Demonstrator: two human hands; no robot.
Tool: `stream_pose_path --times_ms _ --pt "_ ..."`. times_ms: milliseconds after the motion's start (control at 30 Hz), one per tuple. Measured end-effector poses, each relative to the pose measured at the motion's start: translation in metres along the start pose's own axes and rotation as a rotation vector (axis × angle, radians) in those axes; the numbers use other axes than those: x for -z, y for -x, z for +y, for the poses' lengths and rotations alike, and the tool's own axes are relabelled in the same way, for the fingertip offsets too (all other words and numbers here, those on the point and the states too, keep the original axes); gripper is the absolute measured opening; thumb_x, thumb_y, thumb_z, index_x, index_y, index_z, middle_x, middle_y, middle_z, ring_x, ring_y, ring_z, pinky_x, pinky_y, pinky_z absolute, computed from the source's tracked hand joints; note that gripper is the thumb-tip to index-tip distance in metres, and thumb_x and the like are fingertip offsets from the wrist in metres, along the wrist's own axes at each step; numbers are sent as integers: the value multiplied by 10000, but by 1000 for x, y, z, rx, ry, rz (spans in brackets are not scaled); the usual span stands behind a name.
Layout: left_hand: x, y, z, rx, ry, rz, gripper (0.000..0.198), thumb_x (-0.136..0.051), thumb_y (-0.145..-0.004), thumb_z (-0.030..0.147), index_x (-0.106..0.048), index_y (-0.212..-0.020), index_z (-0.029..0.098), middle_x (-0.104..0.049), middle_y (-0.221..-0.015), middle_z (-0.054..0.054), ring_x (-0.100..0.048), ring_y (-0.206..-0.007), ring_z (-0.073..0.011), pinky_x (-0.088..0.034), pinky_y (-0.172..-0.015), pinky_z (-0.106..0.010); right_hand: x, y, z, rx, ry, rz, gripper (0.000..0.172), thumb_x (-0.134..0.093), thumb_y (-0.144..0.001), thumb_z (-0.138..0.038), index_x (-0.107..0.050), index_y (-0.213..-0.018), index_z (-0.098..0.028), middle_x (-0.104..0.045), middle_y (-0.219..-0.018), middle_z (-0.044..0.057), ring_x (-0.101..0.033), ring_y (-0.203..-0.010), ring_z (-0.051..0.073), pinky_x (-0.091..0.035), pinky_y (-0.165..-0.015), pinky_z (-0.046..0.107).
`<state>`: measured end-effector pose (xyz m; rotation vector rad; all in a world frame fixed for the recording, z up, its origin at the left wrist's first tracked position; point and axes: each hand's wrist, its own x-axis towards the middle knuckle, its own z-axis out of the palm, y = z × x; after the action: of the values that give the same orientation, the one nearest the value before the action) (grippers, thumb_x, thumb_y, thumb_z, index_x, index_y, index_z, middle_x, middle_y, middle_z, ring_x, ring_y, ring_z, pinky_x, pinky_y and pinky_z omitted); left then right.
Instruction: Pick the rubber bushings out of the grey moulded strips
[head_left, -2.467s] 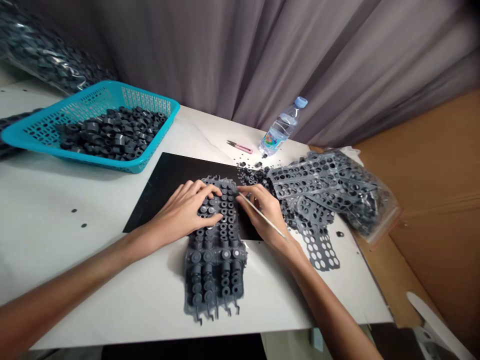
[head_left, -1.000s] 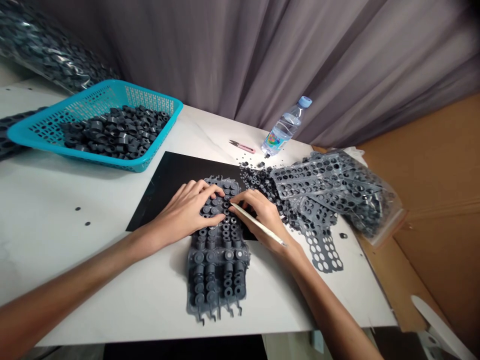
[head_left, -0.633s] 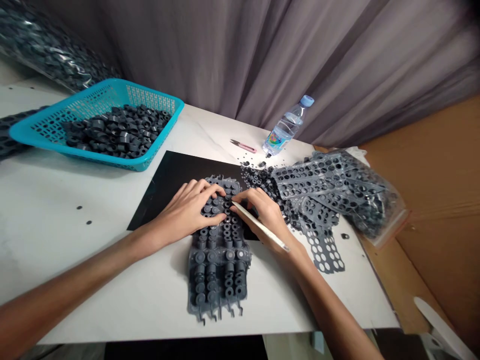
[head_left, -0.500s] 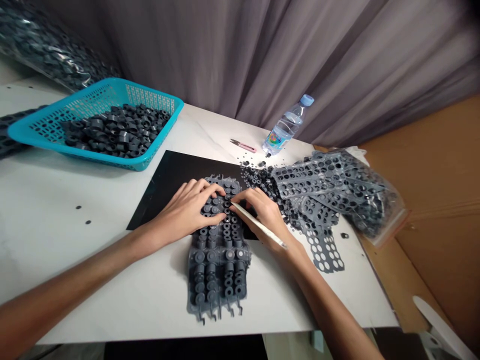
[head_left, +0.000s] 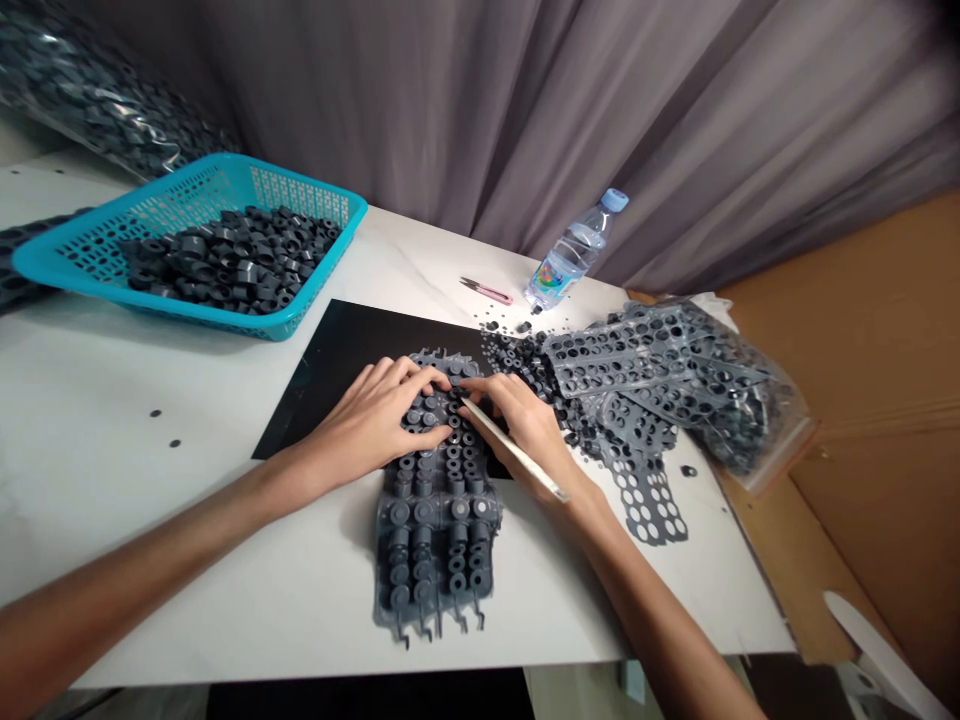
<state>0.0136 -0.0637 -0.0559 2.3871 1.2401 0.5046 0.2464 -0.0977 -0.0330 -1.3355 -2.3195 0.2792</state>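
Observation:
A dark grey moulded rubber sheet (head_left: 441,510), covered in rows of round ring-shaped parts, lies lengthwise in front of me. Its far half rests over a black mat (head_left: 330,370). My left hand (head_left: 382,415) lies on the sheet's left side, thumb and index finger apart, fingertips touching the rings. In my right hand (head_left: 525,420) is a slim whitish pointed tool (head_left: 517,455), held like a pen with its tip at the rings between both hands. My right index finger reaches past the tip onto the sheet. Exactly what the tip touches is too small to tell.
At the left stands a turquoise basket (head_left: 300,325) of loose dark rings, with a bulging plastic bag (head_left: 112,100) behind it. Pink-handled thread snips (head_left: 487,291) and a water bottle (head_left: 568,255) are at the back. Punched-out sheets (head_left: 622,350) and scraps pile up at the right.
My right hand has shifted very slightly, its index finger reaching a little farther up the sheet, and the tool's rear end has swung slightly left. My left hand stays in place.

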Motion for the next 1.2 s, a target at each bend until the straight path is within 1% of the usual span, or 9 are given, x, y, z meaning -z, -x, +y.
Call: stream_pose_path --times_ms 133,233,367,433,500,600,700,833,1200 --pt "-1 0 -1 -1 -9 0 427 -670 -893 516 -592 -1258 308 -607 -1157 -33 -550 -1042 -280 -404 -925 -430 -6 -2 -4 51 127 -12 277 -471 -1097 -353 -655 -1259 -225 -692 -1120 109 -596 -1020 268 -524 -857 387" --pt "0 0 0 4 -7 -8 434 -673 -893 523 -589 -1262 311 -608 -1158 -29 -549 -1048 -279 -405 -932 -432 -8 -3 -5 40 91 52 281 -467 -1097 -357 -660 -1242 -212 -695 -1121 108 -609 -1021 266 -526 -871 399" --pt "4 0 1 -3 7 -36 424 -656 -909 555 -591 -1251 314 -608 -1174 -30 -547 -1055 -278 -407 -947 -437 0 -1 10 -203 -88 375 264 -459 -1096 -362 -645 -1230 -230 -680 -1155 84 -645 -1022 232 -523 -902 389" --pt "5 0 1 -5 14 -38 419 -647 -916 565 -591 -1248 316 -607 -1190 -32 -544 -1063 -280 -410 -949 -437 8 3 24 -355 -57 517 263 -477 -1082 -387 -664 -1177 -228 -688 -1129 83 -657 -1001 244 -517 -897 408" --pt "6 1 1 -6 11 -37 424 -644 -918 570 -589 -1255 318 -606 -1196 -36 -543 -1064 -282 -412 -951 -438 16 8 34 -417 22 485 261 -497 -1064 -386 -685 -1130 -217 -692 -1097 91 -664 -973 259 -512 -876 419" --pt "5 2 -1 -3 -7 -33 451 -644 -916 578 -584 -1283 323 -605 -1194 -39 -545 -1052 -286 -412 -955 -443 20 13 33 -386 63 354 260 -515 -1047 -347 -674 -1205 -216 -691 -1063 89 -659 -889 248 -505 -811 396" --pt "5 2 -2 2 -21 -22 465 -653 -909 577 -585 -1297 330 -607 -1183 -37 -546 -1054 -290 -412 -951 -444 16 13 20 -293 -84 224 280 -559 -1039 -346 -625 -1294 -249 -705 -1035 51 -645 -822 207 -504 -770 345" --pt "8 3 1 -16 -26 -22 456 -641 -924 537 -573 -1329 340 -612 -1170 -33 -551 -1057 -283 -410 -956 -442 9 13 8 -188 -252 57 161 -618 -1029 -381 -673 -1119 -259 -701 -999 24 -643 -861 182 -506 -793 306" --pt "10 7 10 -78 -89 -5 431 -598 -968 474 -598 -1392 392 -560 -1190 -56 -531 -1056 -278 -437 -962 -448 10 13 9 -91 -202 -13 180 -589 -1051 -394 -676 -1116 -251 -674 -997 52 -642 -933 201 -517 -855 319"
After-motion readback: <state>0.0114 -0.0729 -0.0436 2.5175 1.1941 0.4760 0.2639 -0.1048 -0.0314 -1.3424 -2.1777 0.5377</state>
